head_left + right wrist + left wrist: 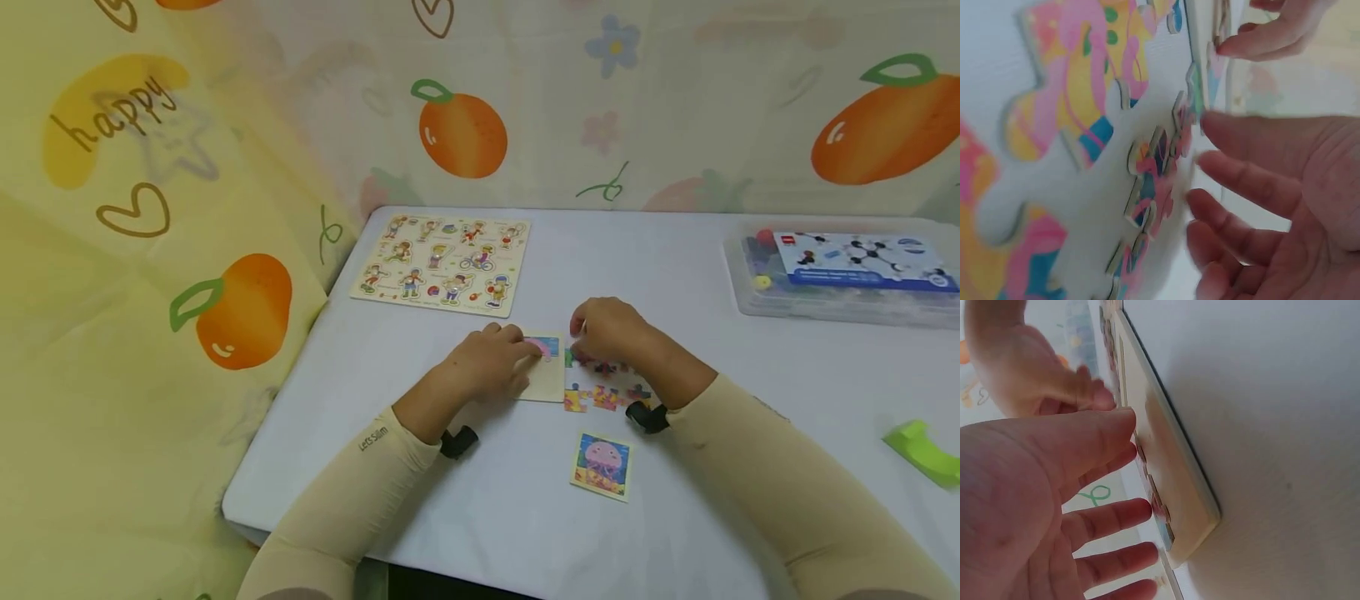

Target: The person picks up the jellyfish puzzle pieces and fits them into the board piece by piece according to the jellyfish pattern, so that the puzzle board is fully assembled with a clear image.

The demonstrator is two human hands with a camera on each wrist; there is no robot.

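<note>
My left hand (pixel 487 362) rests over a pale wooden puzzle tray (pixel 543 385), its fingertips at the pink and blue jigsaw pieces (pixel 551 343) in the far part. In the left wrist view, those fitted pieces (pixel 1159 509) lie under the spread fingers. Just right of the tray, my right hand (pixel 611 329) hovers above loose jigsaw pieces (pixel 606 397). The right wrist view shows its thumb and fingers (pixel 1235 172) apart and loosely bent, with nothing visible between them. Closer to me lies a small jellyfish picture card (pixel 602 467).
A wooden board with figures of children (pixel 442 265) lies at the back left. At the back right stands a clear plastic box (pixel 757 304) with a printed label. A bright green curved object (pixel 924 452) sits at the right edge. Patterned curtains (pixel 540 167) hang behind the table.
</note>
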